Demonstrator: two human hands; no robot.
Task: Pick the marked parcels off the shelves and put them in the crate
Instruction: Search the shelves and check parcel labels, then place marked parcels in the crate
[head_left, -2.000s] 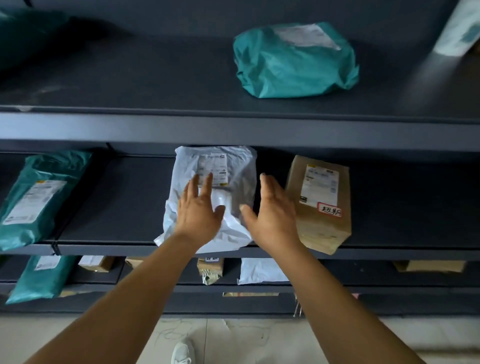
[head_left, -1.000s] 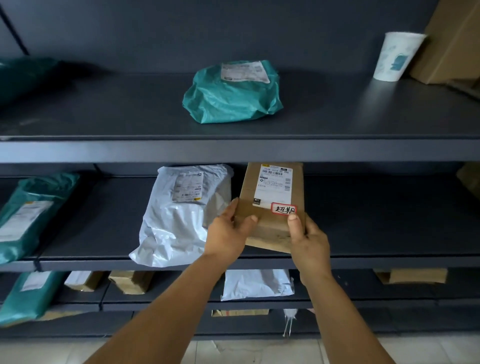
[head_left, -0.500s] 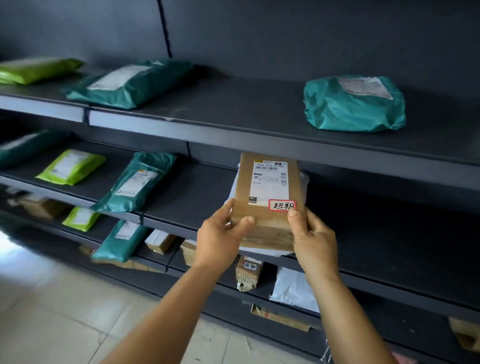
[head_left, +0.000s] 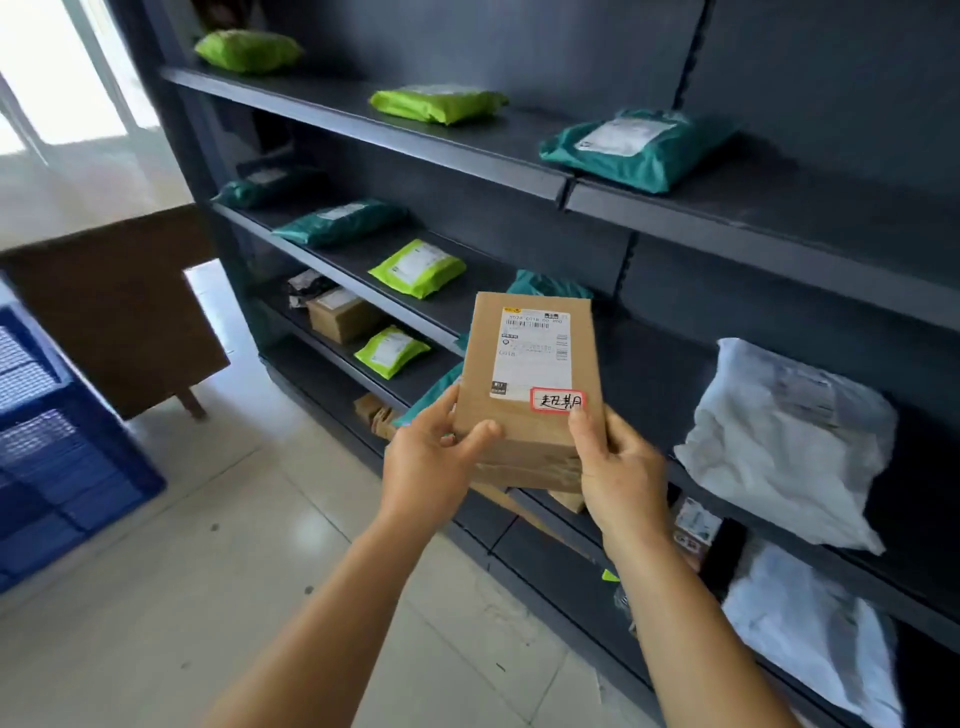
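Hands, left (head_left: 431, 462) and right (head_left: 621, 467), pinch the flat brown cardboard parcel (head_left: 530, 389) by its lower corners; it could slip before reaching the blue plastic crate (head_left: 57, 457).

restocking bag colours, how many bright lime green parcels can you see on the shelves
4: two on the top shelf, one on the second shelf, one on the third. Others may be hidden behind the held box.

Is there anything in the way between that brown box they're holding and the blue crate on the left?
Nothing visible blocks it. The brown parcel, gripped by the left hand and right hand, has only bare floor toward the blue crate. The brown board stands farther back.
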